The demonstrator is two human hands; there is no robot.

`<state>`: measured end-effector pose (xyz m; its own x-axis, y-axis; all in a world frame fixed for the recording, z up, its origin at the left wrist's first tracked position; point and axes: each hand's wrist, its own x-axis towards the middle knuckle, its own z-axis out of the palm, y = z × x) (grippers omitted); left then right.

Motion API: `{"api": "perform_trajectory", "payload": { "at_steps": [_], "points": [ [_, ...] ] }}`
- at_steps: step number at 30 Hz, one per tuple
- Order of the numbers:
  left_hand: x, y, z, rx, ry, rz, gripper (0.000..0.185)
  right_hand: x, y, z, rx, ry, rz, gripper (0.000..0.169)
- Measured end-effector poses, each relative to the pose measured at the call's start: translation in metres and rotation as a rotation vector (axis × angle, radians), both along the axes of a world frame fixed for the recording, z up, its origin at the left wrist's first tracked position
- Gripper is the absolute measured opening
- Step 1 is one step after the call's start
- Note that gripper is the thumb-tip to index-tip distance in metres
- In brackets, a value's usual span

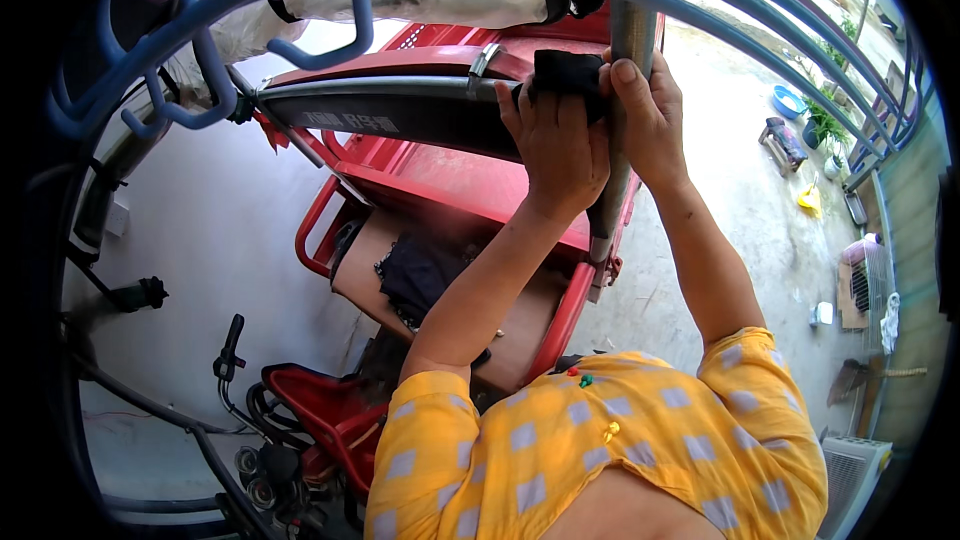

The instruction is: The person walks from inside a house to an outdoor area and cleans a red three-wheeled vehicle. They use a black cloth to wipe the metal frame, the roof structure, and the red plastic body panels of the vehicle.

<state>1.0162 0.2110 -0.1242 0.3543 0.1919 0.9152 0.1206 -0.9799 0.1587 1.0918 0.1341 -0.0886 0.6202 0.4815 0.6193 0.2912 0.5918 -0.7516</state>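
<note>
Both my arms reach up to a grey metal post [622,131] of a frame over a red cargo tricycle [465,172]. My left hand [562,139] presses its fingers on a black cloth or strap [562,73], bunched beside the post where a metal crossbar [390,86] meets it. My right hand [649,109] is wrapped round the post just to the right, thumb in front. A dark panel [420,124] bearing writing hangs below the crossbar. A metal clamp [484,69] sits on the bar further left.
Blue plastic hangers [360,22] arch close overhead. Below lies the tricycle's seat [457,292] with dark cloth on it; its handlebar [229,360] is lower left. A small stool [784,144], a blue basin [789,100], plants and a white appliance [855,480] stand at right.
</note>
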Motion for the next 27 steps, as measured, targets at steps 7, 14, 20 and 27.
{"api": "perform_trajectory", "payload": {
  "at_steps": [7,14,20,27],
  "points": [
    [-0.006,0.025,-0.008,0.167,0.023,0.068,0.033,0.002,0.003,-0.002,0.056,0.031,0.117,0.025],
    [-0.029,0.074,-0.008,0.351,0.039,0.151,0.034,0.003,0.003,-0.002,0.007,-0.059,0.028,0.032],
    [-0.044,0.067,-0.025,0.143,-0.023,0.19,0.035,0.005,0.004,-0.005,-0.005,-0.026,0.016,0.036],
    [-0.011,0.06,-0.089,-0.392,-0.185,0.065,0.049,-0.001,0.004,-0.007,0.033,-0.009,0.034,0.031]
  ]
}}
